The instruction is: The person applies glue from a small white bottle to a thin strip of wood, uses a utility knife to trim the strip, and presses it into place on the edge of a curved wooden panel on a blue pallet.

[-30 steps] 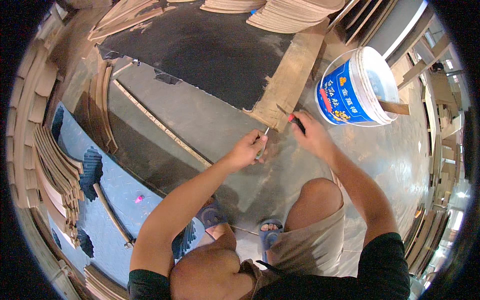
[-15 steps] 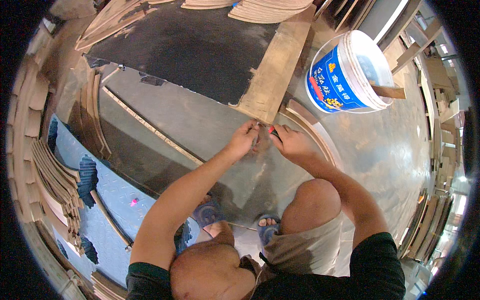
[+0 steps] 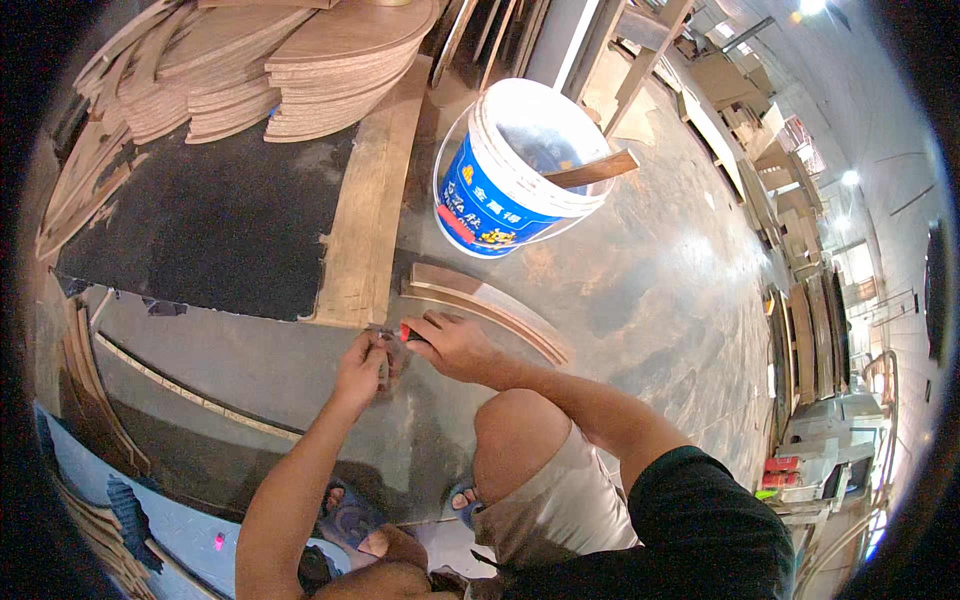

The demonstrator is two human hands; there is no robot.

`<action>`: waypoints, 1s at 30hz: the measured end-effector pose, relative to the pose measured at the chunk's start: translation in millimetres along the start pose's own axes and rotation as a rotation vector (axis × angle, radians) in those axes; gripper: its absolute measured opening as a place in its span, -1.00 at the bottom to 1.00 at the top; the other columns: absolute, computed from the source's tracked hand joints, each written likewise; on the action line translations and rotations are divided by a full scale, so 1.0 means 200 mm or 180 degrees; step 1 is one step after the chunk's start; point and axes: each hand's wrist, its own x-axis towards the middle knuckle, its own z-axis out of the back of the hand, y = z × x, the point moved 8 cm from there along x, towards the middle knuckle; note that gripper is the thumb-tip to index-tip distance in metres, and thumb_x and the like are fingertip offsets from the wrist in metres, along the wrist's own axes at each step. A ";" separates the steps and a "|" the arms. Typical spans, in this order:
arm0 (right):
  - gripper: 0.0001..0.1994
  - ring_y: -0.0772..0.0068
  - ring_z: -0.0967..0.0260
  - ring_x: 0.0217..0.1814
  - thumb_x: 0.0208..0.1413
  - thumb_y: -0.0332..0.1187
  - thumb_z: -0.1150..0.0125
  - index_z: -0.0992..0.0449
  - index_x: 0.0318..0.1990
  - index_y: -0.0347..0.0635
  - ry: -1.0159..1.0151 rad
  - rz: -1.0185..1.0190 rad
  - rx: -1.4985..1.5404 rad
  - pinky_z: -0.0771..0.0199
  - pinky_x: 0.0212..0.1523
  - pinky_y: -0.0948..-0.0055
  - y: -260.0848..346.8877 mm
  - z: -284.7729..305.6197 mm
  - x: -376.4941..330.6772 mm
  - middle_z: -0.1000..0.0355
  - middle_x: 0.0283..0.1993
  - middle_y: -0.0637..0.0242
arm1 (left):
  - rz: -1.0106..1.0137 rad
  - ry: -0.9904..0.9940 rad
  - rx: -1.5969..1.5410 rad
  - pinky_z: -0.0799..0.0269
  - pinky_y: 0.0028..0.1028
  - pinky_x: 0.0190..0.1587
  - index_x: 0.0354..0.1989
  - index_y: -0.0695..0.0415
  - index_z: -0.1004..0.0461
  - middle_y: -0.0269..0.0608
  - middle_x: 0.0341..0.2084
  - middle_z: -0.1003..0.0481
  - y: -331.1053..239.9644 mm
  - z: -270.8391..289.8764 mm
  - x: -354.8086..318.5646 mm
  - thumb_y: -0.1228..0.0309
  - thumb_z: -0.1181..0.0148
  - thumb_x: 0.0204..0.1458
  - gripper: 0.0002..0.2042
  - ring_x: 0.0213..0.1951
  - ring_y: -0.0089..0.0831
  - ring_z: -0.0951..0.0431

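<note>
1. Head view: I saw a small tool with a red handle [image 3: 405, 333] low over the grey floor [image 3: 650, 290], at the near end of a long wooden plank [image 3: 368, 215]. Only a sliver of red showed; its tip was hidden.
2. The right hand [image 3: 450, 343] was closed around that handle. The left hand [image 3: 362, 368] was curled just beside it; I could not tell what it pinched.
3. A white and blue bucket [image 3: 505, 180] stood beyond, near curved wooden strips [image 3: 490, 305].
</note>
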 end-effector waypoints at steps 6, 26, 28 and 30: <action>-0.63 -0.16 -0.66 -0.05 0.49 0.07 -0.23 -0.59 0.15 0.04 0.0233 -0.0161 0.0419 -0.67 -0.08 -0.14 -0.05 -0.12 -0.06 -0.63 -0.04 0.08 | 0.0090 -0.0178 -0.0236 -0.57 -0.34 -0.26 0.09 0.14 -0.55 -0.30 -0.26 -0.61 -0.01 -0.01 -0.03 0.26 -0.03 0.55 -0.76 -0.31 -0.47 -0.60; -0.60 -0.26 -0.62 0.06 0.47 -0.14 -0.33 -0.46 0.27 -0.13 0.1083 -0.0743 0.0721 -0.61 0.03 -0.08 -0.22 -0.18 -0.32 -0.61 0.02 -0.06 | -0.0111 0.0089 0.1113 -0.57 -0.15 0.13 0.22 0.23 -0.57 0.09 -0.02 -0.71 0.41 0.02 -0.04 0.10 -0.19 0.50 -0.58 0.04 -0.05 -0.72; -0.61 -0.26 -0.61 0.06 0.46 -0.17 -0.35 -0.46 0.27 -0.13 0.1125 -0.0641 0.0636 -0.60 0.06 -0.07 -0.24 -0.22 -0.39 -0.61 0.03 -0.05 | -0.0143 0.0011 0.1126 -0.58 -0.19 0.09 0.21 0.20 -0.57 0.02 -0.08 -0.70 0.41 0.02 -0.07 0.08 -0.19 0.51 -0.59 -0.01 -0.13 -0.72; -0.63 -0.29 -0.61 0.02 0.42 -0.19 -0.38 -0.51 0.23 -0.13 0.1025 -0.0521 0.0641 -0.62 0.07 -0.11 -0.25 -0.23 -0.41 -0.63 -0.01 -0.03 | -0.0191 -0.0111 0.1068 -0.58 -0.24 0.05 0.20 0.17 -0.58 -0.07 -0.17 -0.68 0.36 0.03 -0.11 0.08 -0.17 0.52 -0.61 -0.08 -0.25 -0.70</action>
